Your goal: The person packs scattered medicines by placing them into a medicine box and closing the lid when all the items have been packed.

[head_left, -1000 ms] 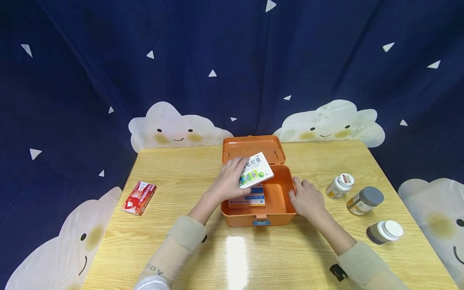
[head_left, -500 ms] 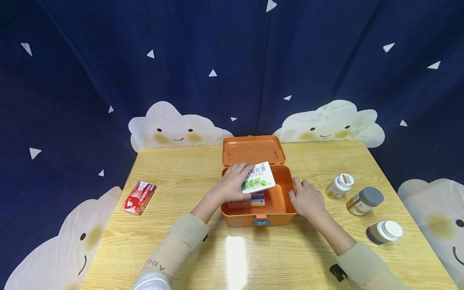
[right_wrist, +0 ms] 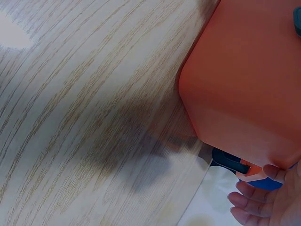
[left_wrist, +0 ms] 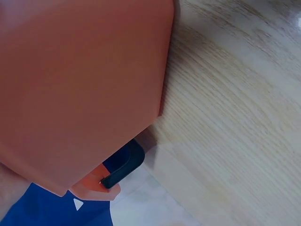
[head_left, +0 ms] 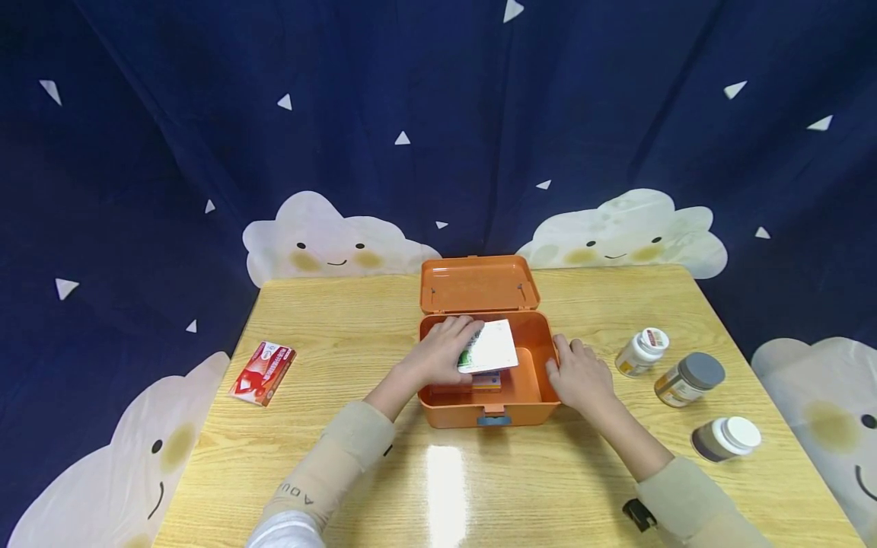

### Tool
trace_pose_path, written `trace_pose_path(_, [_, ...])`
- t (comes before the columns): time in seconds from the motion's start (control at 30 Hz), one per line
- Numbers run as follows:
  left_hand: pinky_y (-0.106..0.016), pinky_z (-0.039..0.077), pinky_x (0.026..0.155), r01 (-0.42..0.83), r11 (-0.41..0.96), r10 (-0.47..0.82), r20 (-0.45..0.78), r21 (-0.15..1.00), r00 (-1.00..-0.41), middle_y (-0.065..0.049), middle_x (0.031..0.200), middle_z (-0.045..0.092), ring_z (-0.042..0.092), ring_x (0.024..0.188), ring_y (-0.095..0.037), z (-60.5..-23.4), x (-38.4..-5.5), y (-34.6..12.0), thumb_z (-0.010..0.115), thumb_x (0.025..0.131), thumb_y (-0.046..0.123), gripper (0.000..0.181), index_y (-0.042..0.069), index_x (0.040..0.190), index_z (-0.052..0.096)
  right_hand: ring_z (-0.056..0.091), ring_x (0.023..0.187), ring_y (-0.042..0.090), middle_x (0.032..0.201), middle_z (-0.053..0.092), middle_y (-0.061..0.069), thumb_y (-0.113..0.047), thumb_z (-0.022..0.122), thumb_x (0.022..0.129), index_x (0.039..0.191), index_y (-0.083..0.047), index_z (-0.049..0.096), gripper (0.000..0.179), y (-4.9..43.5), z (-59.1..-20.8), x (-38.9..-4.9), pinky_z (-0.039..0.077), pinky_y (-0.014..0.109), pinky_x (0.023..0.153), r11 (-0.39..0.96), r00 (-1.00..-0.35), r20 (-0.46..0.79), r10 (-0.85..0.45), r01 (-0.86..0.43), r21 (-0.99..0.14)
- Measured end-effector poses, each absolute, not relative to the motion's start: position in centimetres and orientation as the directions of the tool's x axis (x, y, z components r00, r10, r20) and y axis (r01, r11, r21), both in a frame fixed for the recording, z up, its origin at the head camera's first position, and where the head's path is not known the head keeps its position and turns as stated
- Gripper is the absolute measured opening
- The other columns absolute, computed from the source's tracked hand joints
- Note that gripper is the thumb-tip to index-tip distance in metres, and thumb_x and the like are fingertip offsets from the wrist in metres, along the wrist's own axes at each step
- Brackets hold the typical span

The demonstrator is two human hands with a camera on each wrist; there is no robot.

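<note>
My left hand [head_left: 442,355] grips a white medicine box [head_left: 496,347] with green print, held tilted over the left half of an open orange storage box [head_left: 526,415]. Below it, another medicine box [head_left: 487,382] with blue and orange print lies inside, partly covered. At the storage box's right rim, my right hand [head_left: 585,376] holds the wall, thumb at the inner edge. In the right wrist view, one finger [right_wrist: 273,173] touches the outer wall while the other fingers hang loosely beside it. The left wrist view is mostly the storage box's outer wall [left_wrist: 89,80]; the held medicine box is hidden there.
A red medicine box [head_left: 263,373] lies at the left of the wooden table [head_left: 329,327]. To the right stand a white bottle [head_left: 642,352] and a grey-capped bottle [head_left: 689,379]; a white-capped bottle [head_left: 726,439] is nearer. The lid [head_left: 479,283] leans back toward the curtain [head_left: 438,114].
My left hand has lowered the white medicine box toward the storage box and tipped it so its printed face shows less. The right hand stays at the rim.
</note>
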State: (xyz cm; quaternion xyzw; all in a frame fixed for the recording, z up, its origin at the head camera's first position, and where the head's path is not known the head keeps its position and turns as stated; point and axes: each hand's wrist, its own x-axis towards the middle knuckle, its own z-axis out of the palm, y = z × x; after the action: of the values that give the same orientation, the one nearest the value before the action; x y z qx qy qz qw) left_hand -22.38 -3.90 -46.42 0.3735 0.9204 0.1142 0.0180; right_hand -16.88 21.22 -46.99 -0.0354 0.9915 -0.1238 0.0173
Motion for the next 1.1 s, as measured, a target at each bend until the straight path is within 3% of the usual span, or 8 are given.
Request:
trace_pose_path(0.57, [-0.04, 0.037, 0.094, 0.664, 0.737, 0.675, -0.105, 0.128, -0.73, -0.003, 0.13, 0.039, 0.037, 0.114, -0.02, -46.9, -22.7, -3.1, 0.079, 0.064, 0.039, 0.091, 0.013, 0.137, 0.032, 0.05, 0.092, 0.042, 0.11, 0.049, 0.025, -0.025, 0.039, 0.091, 0.127, -0.003, 0.039, 0.042, 21.3, -47.1, -16.9, 0.043, 0.053, 0.065, 0.968, -0.996, -0.032, -0.08, -0.07, -0.242])
trace_pose_path(1.1, [-0.045, 0.037, 0.095, 0.608, 0.794, 0.591, -0.263, 0.02, -0.763, -0.004, 0.129, 0.041, 0.038, 0.117, -0.023, -47.2, -23.0, -2.1, 0.073, 0.07, 0.032, 0.075, 0.014, 0.133, 0.035, 0.05, 0.094, 0.043, 0.111, 0.049, 0.026, -0.026, 0.038, 0.09, 0.127, -0.004, 0.038, 0.043, 21.3, -47.2, -16.9, 0.043, 0.054, 0.066, 0.966, -0.996, -0.02, -0.082, -0.074, -0.247])
